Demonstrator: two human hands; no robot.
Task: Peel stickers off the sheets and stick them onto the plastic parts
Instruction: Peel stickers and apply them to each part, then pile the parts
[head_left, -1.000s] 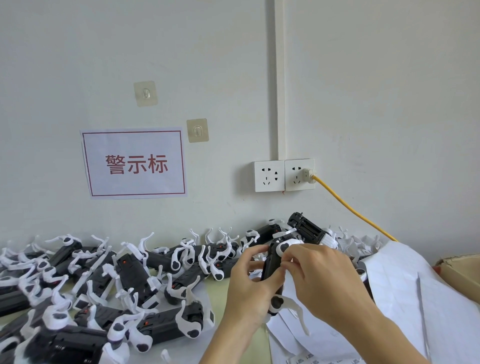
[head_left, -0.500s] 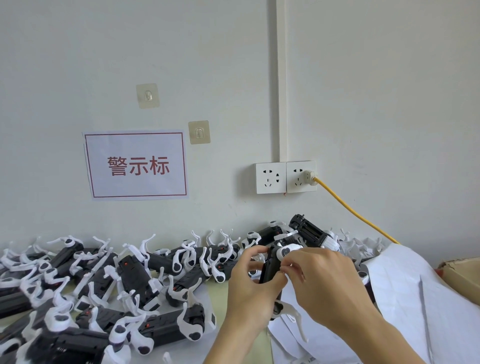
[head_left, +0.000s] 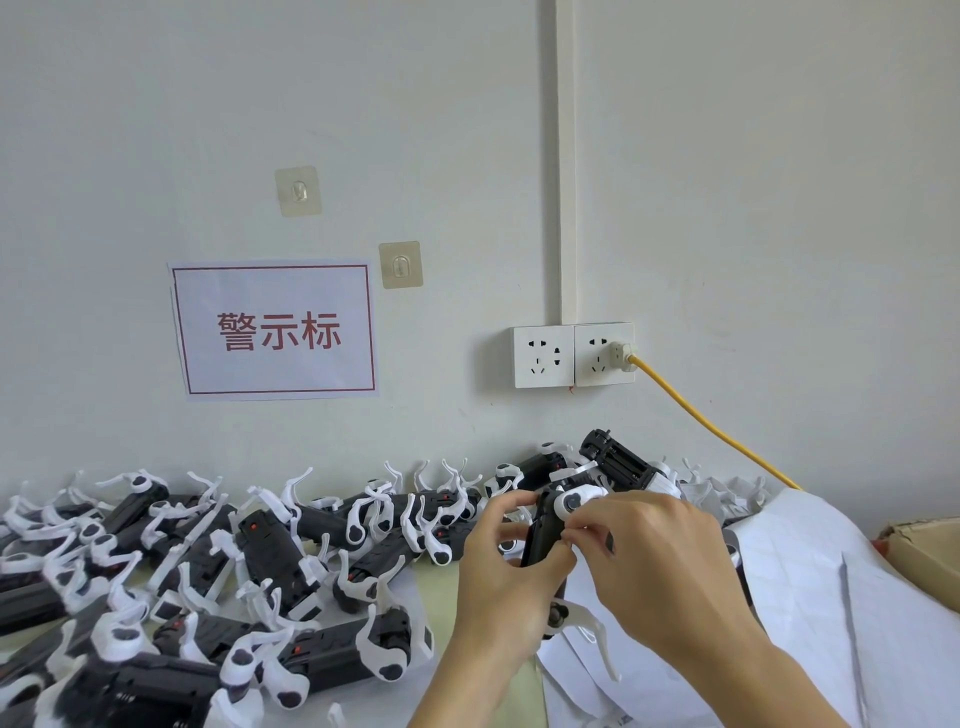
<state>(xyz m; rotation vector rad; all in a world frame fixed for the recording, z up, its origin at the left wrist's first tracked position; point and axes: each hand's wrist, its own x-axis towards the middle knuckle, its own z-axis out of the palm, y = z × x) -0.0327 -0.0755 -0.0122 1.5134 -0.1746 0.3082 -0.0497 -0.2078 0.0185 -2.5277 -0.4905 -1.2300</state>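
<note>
left hand grips plastic part upright | right hand fingertips pinched against it

A white paper sign with a thin red border is stuck on the wall. It carries three red Chinese characters: 警示标. No other text can be read.

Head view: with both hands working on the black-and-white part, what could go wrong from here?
1. The right hand covers the spot it presses on the held part, so the sticker might go on crooked, unseen.
2. The part's thin white arm hangs over the sticker sheets and could snag them.
3. The left hand grips only one side; pressing could twist it.
</note>
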